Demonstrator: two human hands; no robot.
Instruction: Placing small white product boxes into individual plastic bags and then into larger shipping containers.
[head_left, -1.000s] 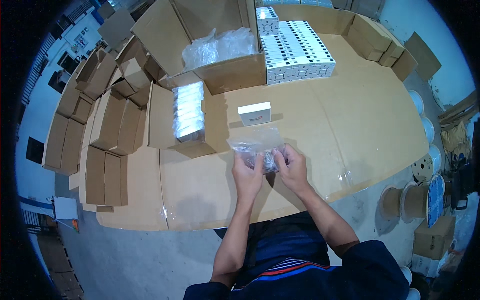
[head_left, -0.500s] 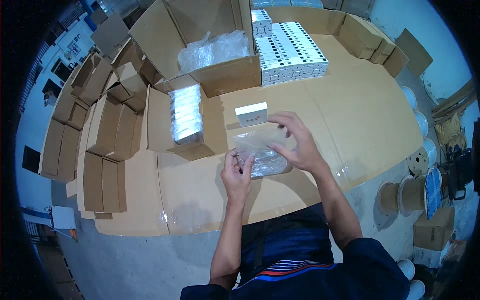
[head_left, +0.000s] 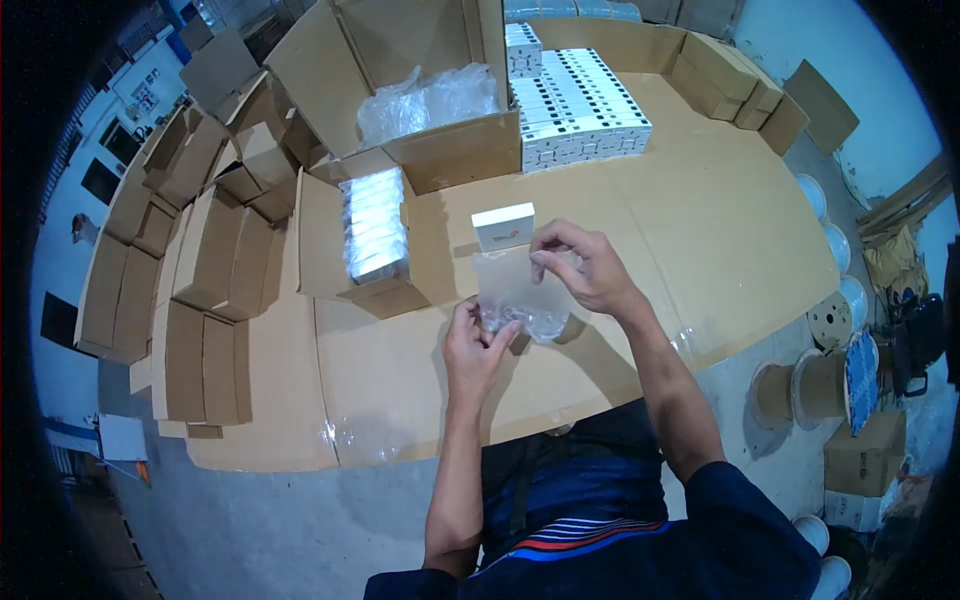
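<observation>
1. Over the middle of the tabletop [head_left: 720, 230], both hands are holding a clear plastic bag [head_left: 520, 295]: the left hand [head_left: 475, 345] is pinching its lower corner at about 7 o'clock of the bag, and the right hand [head_left: 590, 268] is pinching its upper edge at about 2 o'clock, fingers pressed together on the film.
2. A small white box [head_left: 503, 226] is lying just beyond the bag at 12 o'clock, apart from both hands; judging by this, it is not yet going into the bag, so bagging looks barely begun.
3. At 10 o'clock, an open carton [head_left: 372, 240] is holding a row of wrapped white packs, seemingly finished pieces.
4. At 12 o'clock, a block of stacked white boxes [head_left: 578, 110] is waiting, so much work appears left.
5. A large carton with crumpled plastic wrap [head_left: 425, 100] is standing at 11 o'clock.
6. Cardboard sheets are covering the tabletop; flat folded cartons [head_left: 200, 260] are lining its 9 o'clock side.
7. Cable spools [head_left: 800, 375] are sitting on the grey floor at 3 o'clock.
</observation>
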